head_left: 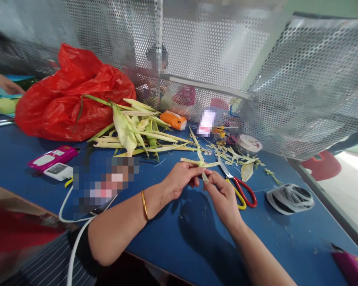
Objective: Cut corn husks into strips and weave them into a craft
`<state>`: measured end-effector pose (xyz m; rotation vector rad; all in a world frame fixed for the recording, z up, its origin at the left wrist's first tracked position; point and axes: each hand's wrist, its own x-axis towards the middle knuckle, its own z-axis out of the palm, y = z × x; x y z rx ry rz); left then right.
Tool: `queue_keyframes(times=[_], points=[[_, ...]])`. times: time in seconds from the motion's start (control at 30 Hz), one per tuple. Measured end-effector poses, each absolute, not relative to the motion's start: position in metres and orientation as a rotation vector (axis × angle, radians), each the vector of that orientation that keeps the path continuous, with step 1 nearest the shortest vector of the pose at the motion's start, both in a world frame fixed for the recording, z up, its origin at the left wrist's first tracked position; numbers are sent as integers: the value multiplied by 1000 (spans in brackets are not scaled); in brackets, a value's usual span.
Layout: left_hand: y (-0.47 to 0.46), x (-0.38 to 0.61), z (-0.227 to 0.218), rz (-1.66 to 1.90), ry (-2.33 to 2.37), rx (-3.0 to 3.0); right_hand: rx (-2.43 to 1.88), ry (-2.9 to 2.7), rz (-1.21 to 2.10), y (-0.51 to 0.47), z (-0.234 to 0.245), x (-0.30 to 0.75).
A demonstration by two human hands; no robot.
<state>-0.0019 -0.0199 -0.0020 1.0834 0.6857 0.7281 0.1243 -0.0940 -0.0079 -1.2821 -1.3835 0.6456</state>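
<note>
Above the blue table, both of my hands are closed on a small cross-shaped piece made of pale corn husk strips (201,163). My left hand (183,176) pinches it near the knot at its centre. Just below, my right hand (222,192) grips the strip that points down toward me. Other strips stick out to the left, right and away from me. Beside my right hand lie scissors (241,190) with one red and one yellow handle. Behind my left hand is a pile of green and pale corn husks (127,131).
A red plastic bag (74,99) stands at the back left. Husk scraps (226,153), a white tape roll (249,143) and a wrapped black-and-white roll (290,198) lie rightward. A white cable (74,246) crosses my left arm. Another person's hand (7,85) shows far left. Perforated metal panels (209,51) border the table.
</note>
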Motion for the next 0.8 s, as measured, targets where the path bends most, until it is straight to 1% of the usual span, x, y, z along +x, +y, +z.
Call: queue_keyframes(times=[0.33, 0.47, 0.57, 0.73, 0.8], points=[[-18, -4, -1, 767, 745, 1078, -1271, -1458, 703, -96, -6, 122], [-19, -3, 2, 794, 755, 1053, -1314, -1548, 638, -97, -9, 122], [-20, -3, 3, 807, 781, 1040, -1394, -1705, 433, -99, -9, 121], [-21, -1, 2, 828, 820, 1042, -1466, -2074, -218, -103, -7, 117], [-21, -1, 3, 829, 830, 1049, -1507, -2063, -294, -104, -7, 116]])
